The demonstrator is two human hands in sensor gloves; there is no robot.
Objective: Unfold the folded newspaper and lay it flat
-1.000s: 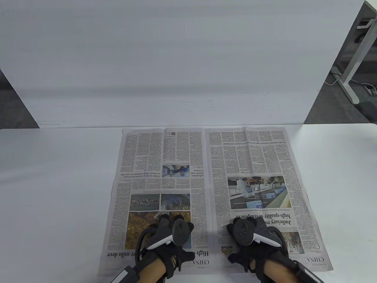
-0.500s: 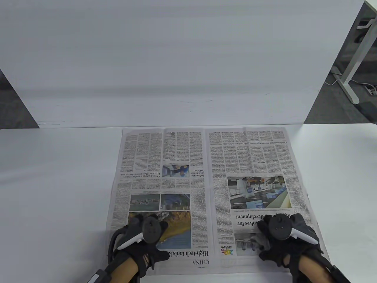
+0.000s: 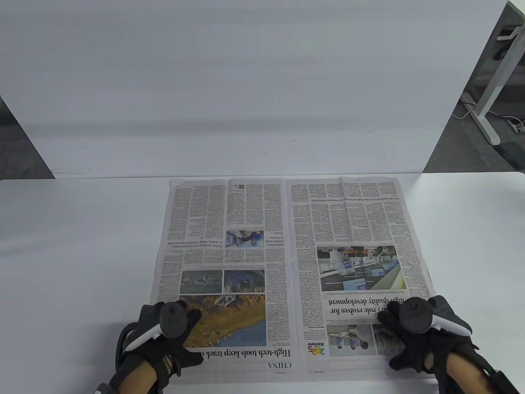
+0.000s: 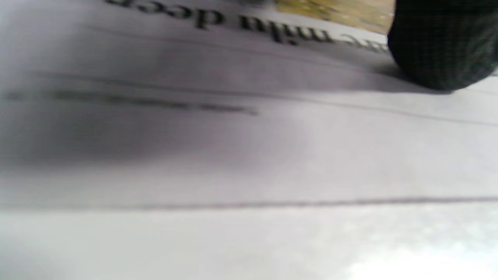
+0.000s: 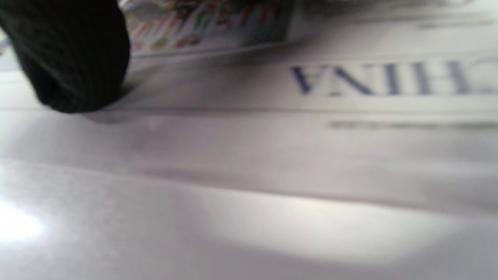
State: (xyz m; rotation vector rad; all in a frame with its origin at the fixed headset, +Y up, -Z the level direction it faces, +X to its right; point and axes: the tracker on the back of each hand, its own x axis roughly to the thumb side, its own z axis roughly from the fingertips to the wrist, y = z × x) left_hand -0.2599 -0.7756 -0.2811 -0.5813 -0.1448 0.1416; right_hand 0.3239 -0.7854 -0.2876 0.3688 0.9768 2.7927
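Note:
The newspaper (image 3: 287,262) lies spread open as a two-page sheet in the middle of the white table (image 3: 74,254), its print upside down to me. My left hand (image 3: 170,334) rests flat on the paper's near left corner. My right hand (image 3: 414,332) rests flat on the near right corner. Both hands press the paper with fingers spread. In the left wrist view a gloved fingertip (image 4: 443,46) touches the page close to the lens. In the right wrist view a gloved fingertip (image 5: 74,54) touches the page near the "CHINA" heading (image 5: 389,79).
A white backboard (image 3: 246,90) stands along the table's far edge just behind the paper. A desk leg (image 3: 488,102) and cables stand on the floor at the far right. Bare table lies on both sides of the paper.
Both hands have slid outward along the near edge, the left one to the left and the right one to the right, uncovering the middle of the paper's near edge.

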